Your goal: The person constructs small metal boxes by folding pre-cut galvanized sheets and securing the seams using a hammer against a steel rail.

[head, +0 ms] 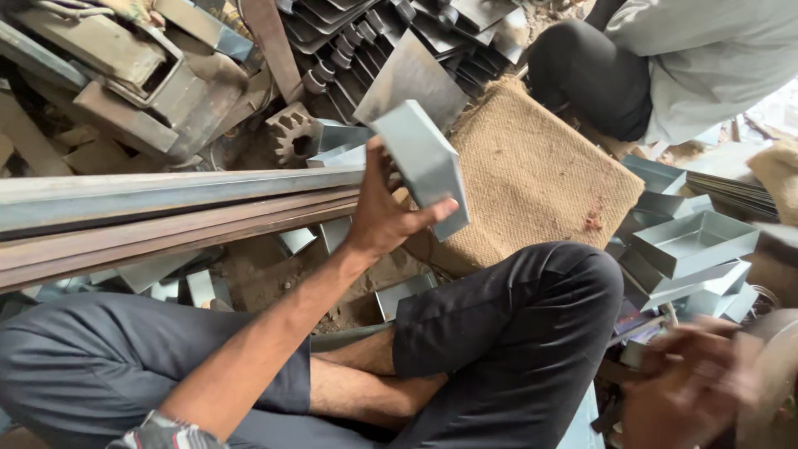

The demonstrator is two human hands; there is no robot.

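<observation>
Sitting cross-legged on the floor, the person has very little free room: long steel bars cross from the left edge, a burlap cushion lies ahead, and stacks of folded metal trays fill the right side. Only a small patch of dirt floor between the bars and the knees stays open.

The left hand is raised in front of the body, the arm stretched forward, and it is grasping a bent grey metal piece with the thumb pressed on its lower face. The piece is held in the air, tilted, above the near left corner of the cushion.

The right hand is low at the right edge, blurred; I cannot tell if it is clenched or released.

Another person's dark knee is at the far side of the cushion.
</observation>
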